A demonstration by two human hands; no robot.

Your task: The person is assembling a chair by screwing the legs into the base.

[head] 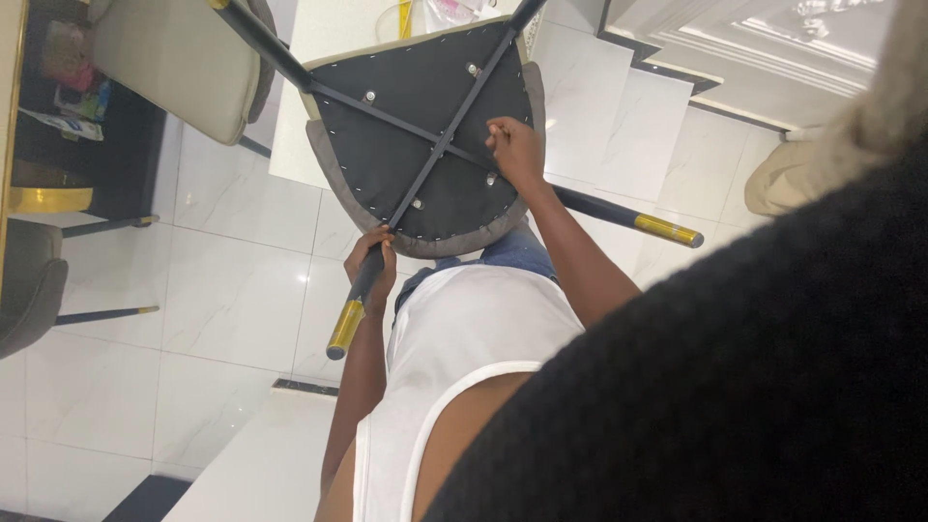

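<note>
Across the person's lap, an upturned dining chair [425, 145] lies with the black fabric underside of its seat facing up at the camera, grey upholstery showing round the rim and a crossed black metal frame bolted over the fabric. Four legs run outward from that cross; two of them end in gold-coloured tips, one near the left hand [370, 261] and one well out to the right over the white marble floor [232, 300].

Fingers of the left hand are wrapped tight round the near leg [360, 290], just above its gold tip. The right hand [515, 150] rests on the underside next to a bolt [491, 179], fingers curled together as if pinching something small (whether they grip a tool or the bolt itself I cannot tell).

By its build, the chair is probably moderately heavy and awkward rather than fragile: a stiff steel frame with soft padded edges that give under pressure. The painted legs look smooth and could slide in a loose grip, and the long legs give leverage, so the seat may swing if held by one leg alone. Firmer holds would be the crossbars close to the centre, or the seat rim.

A second, cream-backed chair [179, 63] stands at upper left, and another grey chair [29, 285] sits at the left edge beside a dark table.
</note>
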